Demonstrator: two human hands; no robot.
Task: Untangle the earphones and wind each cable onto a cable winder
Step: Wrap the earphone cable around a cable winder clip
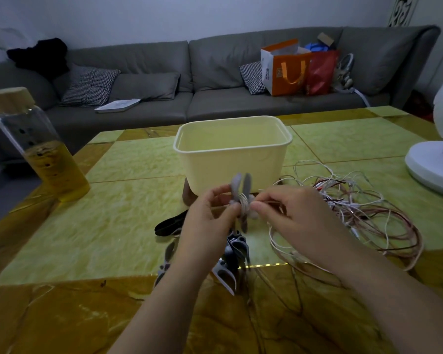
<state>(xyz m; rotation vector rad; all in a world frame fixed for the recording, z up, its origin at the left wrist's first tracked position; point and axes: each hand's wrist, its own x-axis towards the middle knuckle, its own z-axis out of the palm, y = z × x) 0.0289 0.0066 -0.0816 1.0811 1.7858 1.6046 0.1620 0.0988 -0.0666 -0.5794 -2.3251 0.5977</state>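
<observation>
Winding is the step in hand, head view (only view given): left hand [210, 215] pinches a grey cable winder [237, 183] at its waist, thumb & fingers curled round it, held up off the table [128, 226] just in front of the cream tub [230, 152]. Right hand [299, 221] is just beside it, thumb & forefinger pinched on the white cable [245, 203], other fingers curled under. A few turns already sit round the waist, so prob. early in this winder, w/ most of the cable trailing down to the table under the right wrist.

Rest of the earphones lie as a tangle [356, 198] of white & reddish wire to the right, near the fan base [430, 164]; whether the held cable is fully free of it can't be told. Spare winders [234, 254] lie below the hands; a black one [168, 224] to the left.

Next move prob. needs the right hand to carry the cable round the waist w/ light tension, feeding slack w/o dragging the tangle along.

Winder's long axis runs approx. vertical, flanges edge-on to the camera, top end toward the tub, turns crossing it.
</observation>
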